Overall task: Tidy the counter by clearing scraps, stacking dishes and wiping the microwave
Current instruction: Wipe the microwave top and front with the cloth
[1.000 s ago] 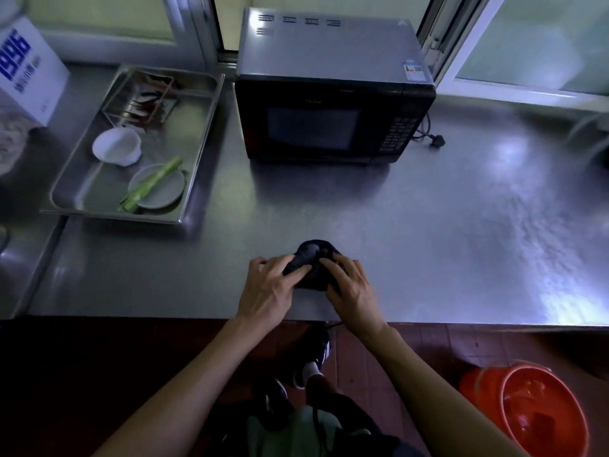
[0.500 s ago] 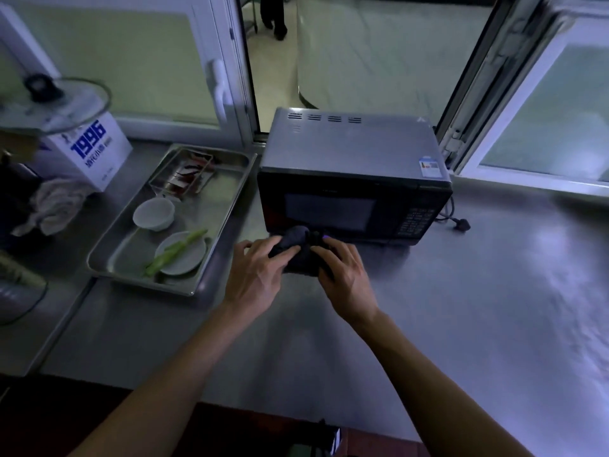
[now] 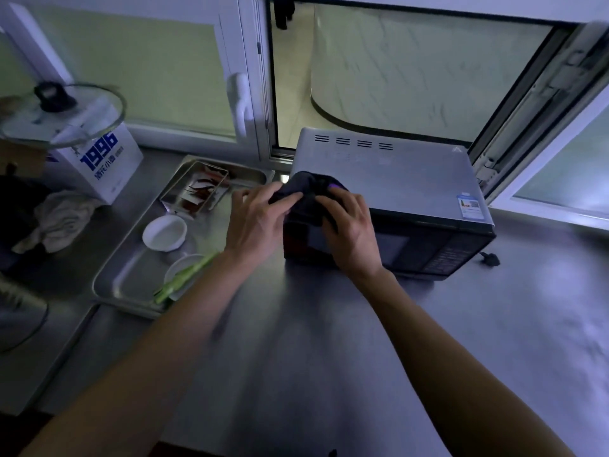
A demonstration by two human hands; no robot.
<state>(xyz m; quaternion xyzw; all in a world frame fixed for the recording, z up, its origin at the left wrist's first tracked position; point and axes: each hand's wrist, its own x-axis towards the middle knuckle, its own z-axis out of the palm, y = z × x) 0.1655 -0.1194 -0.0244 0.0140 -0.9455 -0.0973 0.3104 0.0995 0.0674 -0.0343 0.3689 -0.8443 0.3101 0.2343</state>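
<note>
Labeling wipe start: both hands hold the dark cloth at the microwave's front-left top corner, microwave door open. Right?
Not quite. The head view shows the microwave door closed. The rest holds: left hand and right hand hold the dark cloth at its front-left top corner.

- White box [image 3: 99,159] printed "1996" in blue stands at the back left of the steel counter, taken here as the landmark.
- Glass pot lid [image 3: 62,113] with a black knob sits just above and left of the box, partly covering its top.
- Crumpled pale rag [image 3: 61,219] lies just in front of the box.
- White window handle [image 3: 242,107] is up to the right of the box.
- Black plug [image 3: 490,258] lies on the counter far to the right of the box.
</note>
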